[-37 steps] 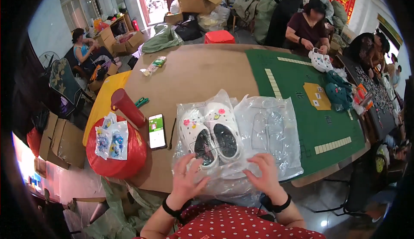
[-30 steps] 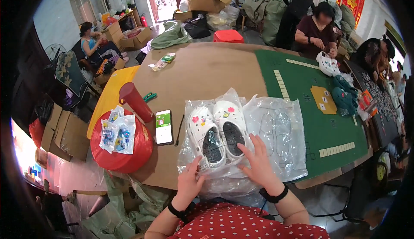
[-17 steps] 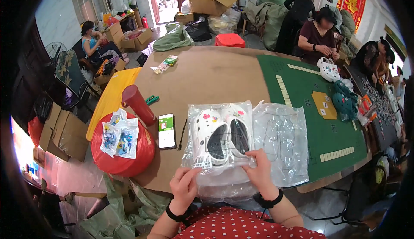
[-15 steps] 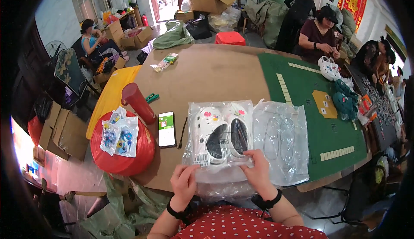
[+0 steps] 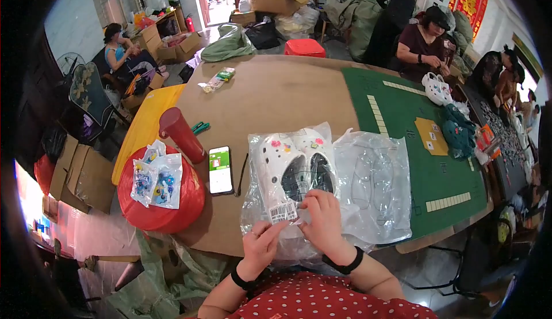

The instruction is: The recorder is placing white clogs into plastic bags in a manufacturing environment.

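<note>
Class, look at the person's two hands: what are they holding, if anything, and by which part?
Both the left hand and right hand pinch the near, open end of the clear bag holding white clogs, close to its label.

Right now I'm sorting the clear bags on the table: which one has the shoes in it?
The clear bag under both hands, left hand and right hand at its near edge, holds a white pair of clogs. The clear bags beside it, to the right, look empty.
</note>
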Tool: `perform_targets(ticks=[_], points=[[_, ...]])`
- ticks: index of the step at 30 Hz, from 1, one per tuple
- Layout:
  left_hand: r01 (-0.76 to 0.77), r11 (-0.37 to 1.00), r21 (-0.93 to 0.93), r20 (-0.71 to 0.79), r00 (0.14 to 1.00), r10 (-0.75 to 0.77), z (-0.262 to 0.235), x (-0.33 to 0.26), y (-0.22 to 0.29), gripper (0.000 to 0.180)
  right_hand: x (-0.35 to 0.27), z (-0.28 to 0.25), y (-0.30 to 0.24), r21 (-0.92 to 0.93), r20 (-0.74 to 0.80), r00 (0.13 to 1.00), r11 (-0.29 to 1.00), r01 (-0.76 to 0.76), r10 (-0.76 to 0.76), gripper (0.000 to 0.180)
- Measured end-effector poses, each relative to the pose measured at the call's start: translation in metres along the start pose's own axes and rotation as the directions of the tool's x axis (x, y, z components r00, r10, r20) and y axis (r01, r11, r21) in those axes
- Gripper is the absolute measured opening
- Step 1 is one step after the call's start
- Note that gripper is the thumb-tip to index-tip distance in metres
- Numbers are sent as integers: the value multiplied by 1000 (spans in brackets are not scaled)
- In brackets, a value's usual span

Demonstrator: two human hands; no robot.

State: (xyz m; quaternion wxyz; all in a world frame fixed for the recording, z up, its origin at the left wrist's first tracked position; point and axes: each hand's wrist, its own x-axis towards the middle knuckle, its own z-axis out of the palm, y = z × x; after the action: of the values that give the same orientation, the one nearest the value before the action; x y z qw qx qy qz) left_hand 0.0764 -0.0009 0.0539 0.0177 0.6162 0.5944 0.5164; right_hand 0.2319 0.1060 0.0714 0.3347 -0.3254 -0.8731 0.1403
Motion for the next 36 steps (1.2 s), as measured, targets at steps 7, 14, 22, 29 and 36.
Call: perform_targets(ticks=[7, 14, 22, 29, 36], points=[[239, 971, -26, -36, 970, -240, -14, -21, -24, 40, -10, -13, 17, 69, 4, 997, 994, 82, -82, 51], [538, 839, -85, 97, 842, -530, -8, -14, -18, 68, -29, -53, 53, -110, 41, 970, 966, -232, 238, 78], [347, 937, 23, -24, 938, -347, -10, -4, -28, 49, -3, -17, 59, -157, 133, 786, 796, -585, 604, 65], [507, 860, -49, -39, 860, -509, -21, -9, -32, 47, -25, -24, 62, 12, -23, 915, 916, -402, 402, 43], [436, 890, 129, 98, 888, -449, -28, -18, -41, 62, -53, -63, 65, 27, 57, 799, 799, -600, 598, 28]])
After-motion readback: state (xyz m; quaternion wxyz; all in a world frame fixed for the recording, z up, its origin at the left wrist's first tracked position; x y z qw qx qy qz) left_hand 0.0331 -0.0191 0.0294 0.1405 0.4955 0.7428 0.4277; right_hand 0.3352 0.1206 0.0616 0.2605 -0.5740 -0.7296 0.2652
